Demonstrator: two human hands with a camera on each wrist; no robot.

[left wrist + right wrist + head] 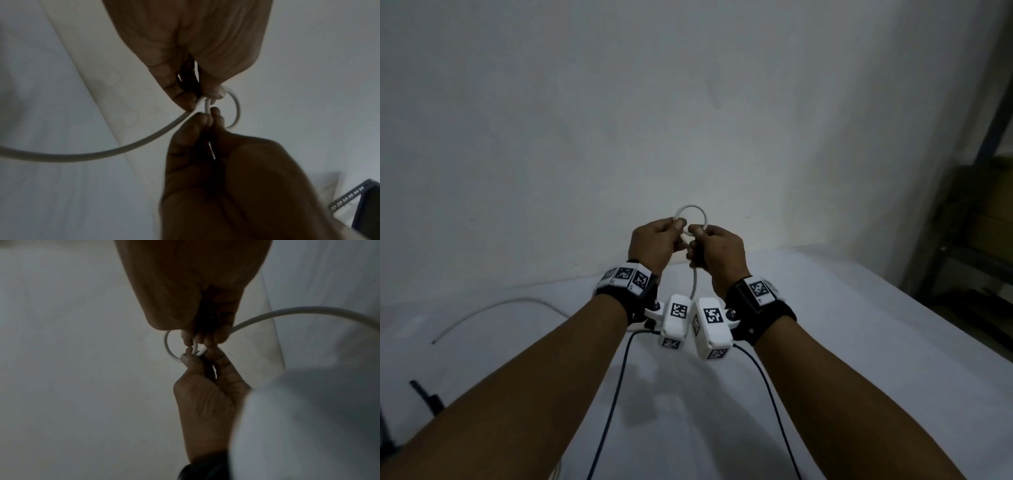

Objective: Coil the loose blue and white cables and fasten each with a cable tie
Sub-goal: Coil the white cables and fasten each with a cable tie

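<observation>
White cloth covers the bench (825, 342), with a plain pale wall behind it and dim light throughout. Nearest the person, two dark leads run back from the wrist cameras, both forearms raised above the cloth. Beyond them, the white cable (691, 214) is held up in the air: one small loop made, standing just above the knuckles. Left hand (654, 245) pinches the loop at its crossing between thumb and fingertips; right hand (717, 251) pinches the same crossing from the opposite side, fingers curled. From the crossing the cable's tail drops between the wrists, then trails left of the hands across the cloth. Blue cable: not identified in any view. A dark strip lies at the bench's near-left edge, possibly a cable tie; cannot confirm. Risk, as judged: the loop is tight and the cable looks stiff, so any slackening of either pinch could let it spring open; the tail could snag on the wrist cameras. Open cloth right of the hands; bench edge and dark shelving further right.
</observation>
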